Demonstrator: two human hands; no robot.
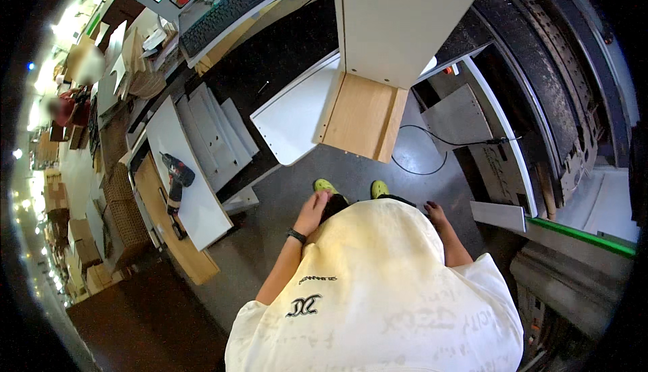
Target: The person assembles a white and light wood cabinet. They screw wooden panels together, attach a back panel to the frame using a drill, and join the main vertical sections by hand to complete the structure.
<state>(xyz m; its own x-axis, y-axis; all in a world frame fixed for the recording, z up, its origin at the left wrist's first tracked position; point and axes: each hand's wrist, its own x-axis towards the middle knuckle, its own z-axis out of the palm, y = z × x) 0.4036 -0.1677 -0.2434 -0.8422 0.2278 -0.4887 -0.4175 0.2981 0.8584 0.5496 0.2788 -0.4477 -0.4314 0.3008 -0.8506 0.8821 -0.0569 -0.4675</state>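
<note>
My left hand (314, 208) lies against the dark trousers at my waist, a black band on its wrist, and holds nothing. My right hand (435, 213) hangs at my right hip, fingers loosely apart, partly hidden by my pale yellow shirt. Both are well short of the work in front. Just past my yellow-green shoes (325, 186) stands a tall white board (405, 21) on a light wooden panel (361, 117). A white panel with small holes (293, 119) lies to its left.
A cordless drill (177, 175) lies on a white board (196, 206) at my left, beside stacked pale panels (216, 132) and wicker baskets (125, 210). A control console with keyboard (229, 6) is ahead. A black cable (420, 163) crosses the floor. A large machine with a green edge (580, 234) stands at right.
</note>
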